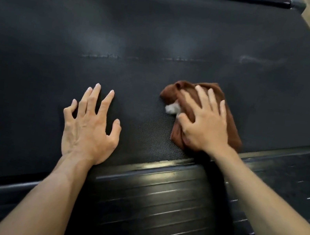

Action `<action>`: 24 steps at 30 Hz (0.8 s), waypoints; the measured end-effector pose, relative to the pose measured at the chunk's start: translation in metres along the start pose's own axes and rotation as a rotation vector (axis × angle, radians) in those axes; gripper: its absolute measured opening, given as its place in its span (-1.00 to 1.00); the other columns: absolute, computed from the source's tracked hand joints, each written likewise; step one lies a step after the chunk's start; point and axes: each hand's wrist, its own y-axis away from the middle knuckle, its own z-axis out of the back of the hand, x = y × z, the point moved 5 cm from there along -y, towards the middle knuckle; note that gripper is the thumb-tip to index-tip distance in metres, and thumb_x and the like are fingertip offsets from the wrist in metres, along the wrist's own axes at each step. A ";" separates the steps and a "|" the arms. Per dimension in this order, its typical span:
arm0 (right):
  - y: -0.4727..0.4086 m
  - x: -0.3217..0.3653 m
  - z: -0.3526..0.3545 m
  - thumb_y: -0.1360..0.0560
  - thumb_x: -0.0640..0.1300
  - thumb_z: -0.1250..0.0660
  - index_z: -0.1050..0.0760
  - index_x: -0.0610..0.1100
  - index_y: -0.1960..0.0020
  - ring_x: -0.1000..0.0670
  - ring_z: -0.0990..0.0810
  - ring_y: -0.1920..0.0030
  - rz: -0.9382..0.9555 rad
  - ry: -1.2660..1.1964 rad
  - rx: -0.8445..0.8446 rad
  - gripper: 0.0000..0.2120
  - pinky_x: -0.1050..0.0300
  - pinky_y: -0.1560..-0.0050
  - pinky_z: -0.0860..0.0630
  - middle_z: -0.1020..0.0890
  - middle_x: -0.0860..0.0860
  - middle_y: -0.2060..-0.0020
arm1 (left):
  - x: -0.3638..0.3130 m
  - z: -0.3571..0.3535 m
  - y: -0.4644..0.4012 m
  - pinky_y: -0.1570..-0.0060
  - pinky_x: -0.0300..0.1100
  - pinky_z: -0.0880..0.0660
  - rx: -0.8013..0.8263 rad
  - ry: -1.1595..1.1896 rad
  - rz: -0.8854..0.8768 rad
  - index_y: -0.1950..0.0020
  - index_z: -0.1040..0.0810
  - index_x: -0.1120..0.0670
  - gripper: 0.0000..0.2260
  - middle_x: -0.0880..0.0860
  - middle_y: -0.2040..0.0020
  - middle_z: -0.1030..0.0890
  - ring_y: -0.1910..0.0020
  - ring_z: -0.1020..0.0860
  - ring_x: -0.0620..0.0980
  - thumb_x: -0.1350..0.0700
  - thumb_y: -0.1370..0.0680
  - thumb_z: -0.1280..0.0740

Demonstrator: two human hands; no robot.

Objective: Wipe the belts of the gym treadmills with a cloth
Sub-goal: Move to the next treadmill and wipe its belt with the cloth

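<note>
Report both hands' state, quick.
Left hand: open, fingers spread flat on the belt.
Right hand: open, pressing the brown cloth onto the belt.

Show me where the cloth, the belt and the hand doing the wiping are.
cloth [230, 118]: head view, brown fold beside the fingers.
belt [164, 36]: head view, bare dark surface.
right hand [206, 124]: head view, back of the hand.

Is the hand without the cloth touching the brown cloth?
Apart. The head view shows the left hand flat on the black treadmill belt, with bare belt between it and the crumpled brown cloth.
</note>
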 end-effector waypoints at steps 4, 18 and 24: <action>-0.065 -0.014 0.007 -0.55 0.30 -0.04 -0.16 0.25 -0.63 -0.12 0.11 -0.68 -0.243 -0.065 -0.002 -0.35 -0.32 -0.60 0.22 -0.04 0.03 -0.69 | 0.001 -0.001 0.001 -0.55 0.13 0.00 0.014 0.011 -0.003 -0.68 -0.04 -0.08 -0.36 0.04 -0.69 0.05 -0.66 0.08 0.00 -0.20 -0.60 -0.04; -0.002 0.067 -0.005 -0.58 0.28 -0.02 -0.10 0.25 -0.65 -0.20 0.15 -0.67 -0.113 -0.045 0.074 -0.36 -0.33 -0.60 0.24 0.00 0.01 -0.69 | 0.060 0.040 0.033 -0.62 0.08 0.11 -0.048 0.155 0.028 -0.66 -0.15 0.05 -0.40 0.03 -0.68 -0.06 -0.66 0.06 -0.04 -0.11 -0.65 -0.13; -0.033 0.187 -0.017 -0.64 0.24 -0.07 -0.08 0.22 -0.66 -0.24 0.19 -0.66 0.007 -0.069 0.094 -0.39 -0.38 -0.56 0.30 0.02 -0.02 -0.69 | 0.115 0.051 0.065 -0.61 0.06 0.10 -0.020 0.167 0.173 -0.66 -0.13 0.05 -0.42 0.02 -0.68 -0.07 -0.66 0.03 -0.04 -0.06 -0.67 -0.16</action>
